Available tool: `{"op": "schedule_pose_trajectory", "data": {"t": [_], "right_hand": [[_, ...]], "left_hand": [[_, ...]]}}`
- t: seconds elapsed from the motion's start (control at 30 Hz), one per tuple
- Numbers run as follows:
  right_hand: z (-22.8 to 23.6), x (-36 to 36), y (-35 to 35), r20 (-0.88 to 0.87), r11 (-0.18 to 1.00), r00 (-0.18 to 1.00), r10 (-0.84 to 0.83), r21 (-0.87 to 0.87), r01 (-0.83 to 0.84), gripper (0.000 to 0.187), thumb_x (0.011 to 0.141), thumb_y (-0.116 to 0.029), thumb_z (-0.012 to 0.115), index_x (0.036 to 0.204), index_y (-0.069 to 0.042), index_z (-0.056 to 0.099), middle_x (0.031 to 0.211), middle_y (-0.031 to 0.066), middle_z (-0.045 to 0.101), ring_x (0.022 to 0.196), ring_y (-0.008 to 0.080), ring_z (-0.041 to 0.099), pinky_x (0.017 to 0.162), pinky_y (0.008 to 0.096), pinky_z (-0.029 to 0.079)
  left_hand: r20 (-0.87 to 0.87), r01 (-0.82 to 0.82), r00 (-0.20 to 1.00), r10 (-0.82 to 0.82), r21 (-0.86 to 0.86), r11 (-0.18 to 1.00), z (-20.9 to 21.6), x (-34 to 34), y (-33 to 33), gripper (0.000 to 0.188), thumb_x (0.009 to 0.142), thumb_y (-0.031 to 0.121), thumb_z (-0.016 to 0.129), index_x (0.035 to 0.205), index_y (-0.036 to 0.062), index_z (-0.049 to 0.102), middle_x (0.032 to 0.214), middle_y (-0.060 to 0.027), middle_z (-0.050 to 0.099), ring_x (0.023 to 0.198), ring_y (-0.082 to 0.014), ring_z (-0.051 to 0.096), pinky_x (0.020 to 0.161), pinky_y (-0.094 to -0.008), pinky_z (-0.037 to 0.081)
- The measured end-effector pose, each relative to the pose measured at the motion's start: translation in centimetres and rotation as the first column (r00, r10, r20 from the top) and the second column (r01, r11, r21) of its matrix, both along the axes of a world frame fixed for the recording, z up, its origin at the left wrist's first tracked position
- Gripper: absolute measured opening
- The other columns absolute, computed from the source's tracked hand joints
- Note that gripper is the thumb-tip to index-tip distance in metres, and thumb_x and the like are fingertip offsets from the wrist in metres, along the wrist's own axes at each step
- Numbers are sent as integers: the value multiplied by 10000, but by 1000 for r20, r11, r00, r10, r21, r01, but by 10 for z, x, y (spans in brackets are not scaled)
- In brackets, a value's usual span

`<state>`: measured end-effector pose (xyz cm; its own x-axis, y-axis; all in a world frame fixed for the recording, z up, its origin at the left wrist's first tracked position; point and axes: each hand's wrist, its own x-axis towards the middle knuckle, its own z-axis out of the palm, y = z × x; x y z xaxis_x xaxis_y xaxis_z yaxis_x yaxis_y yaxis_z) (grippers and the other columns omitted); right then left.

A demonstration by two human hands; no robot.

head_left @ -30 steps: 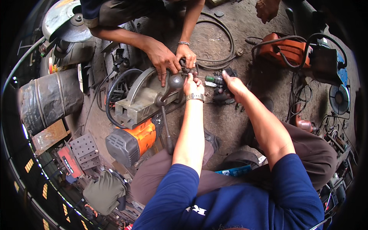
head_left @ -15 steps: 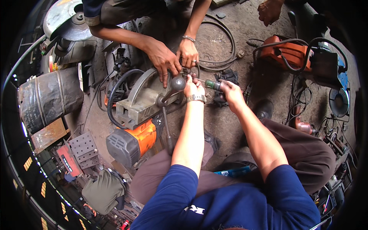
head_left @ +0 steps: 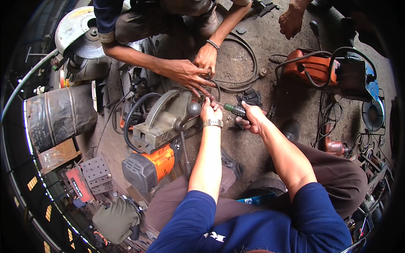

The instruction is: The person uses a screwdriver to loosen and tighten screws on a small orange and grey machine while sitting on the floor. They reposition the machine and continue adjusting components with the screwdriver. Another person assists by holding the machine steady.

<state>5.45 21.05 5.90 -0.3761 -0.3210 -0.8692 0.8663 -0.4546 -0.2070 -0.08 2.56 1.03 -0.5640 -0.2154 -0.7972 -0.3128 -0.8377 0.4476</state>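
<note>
My right hand grips a screwdriver by its green and dark handle, thumb along the top. Its thin shaft points left toward my left hand. The fingers of that hand are closed at the shaft's tip, beside a grey metal machine body; what they pinch is too small to make out. A co-worker's hand reaches in from the far side with fingers stretched to the same spot, and the other hand is just behind it. A ball-ended lever stands left of my left wrist.
An orange and black motor sits below the machine body. Coiled cable lies on the floor beyond. To the right stands an orange and blue machine, with a drill nearer. A dark drum lies left, below a large cutting disc.
The view has shifted, so the scene sits lower. My right-hand fingers have loosened and moved around the screwdriver handle. The co-worker's left-side hand has spread its fingers closer to my left fingertips.
</note>
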Motion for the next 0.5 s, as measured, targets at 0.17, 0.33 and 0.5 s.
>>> {"op": "schedule_pose_trajectory", "data": {"t": [0.17,0.33,0.5], "right_hand": [[-44,21,0,-765,741,535,358,581,336,382,978,-321,550,1201,-11,554,887,103,641,535,129,549,469,277,445],[7,4,-11,-31,932,999,-15,363,26,402,1002,-435,453,1067,-79,626,597,46,594,399,127,430,406,285,354],[-18,9,-6,-337,772,896,290,635,-11,428,972,-408,539,1190,-45,594,802,116,655,684,204,603,636,318,487]], "left_hand": [[-22,-1,1000,2,55,999,-2,-5,4,149,1012,152,485,1021,53,596,851,-43,594,555,-71,443,447,-213,346],[-25,-30,999,30,18,999,-6,5,-4,145,1014,155,479,1030,51,577,871,-51,604,565,-76,447,451,-212,361],[-9,-19,1000,20,66,998,-3,-3,-2,153,1007,136,483,1061,35,584,889,-63,607,607,-82,464,466,-209,366]]}}
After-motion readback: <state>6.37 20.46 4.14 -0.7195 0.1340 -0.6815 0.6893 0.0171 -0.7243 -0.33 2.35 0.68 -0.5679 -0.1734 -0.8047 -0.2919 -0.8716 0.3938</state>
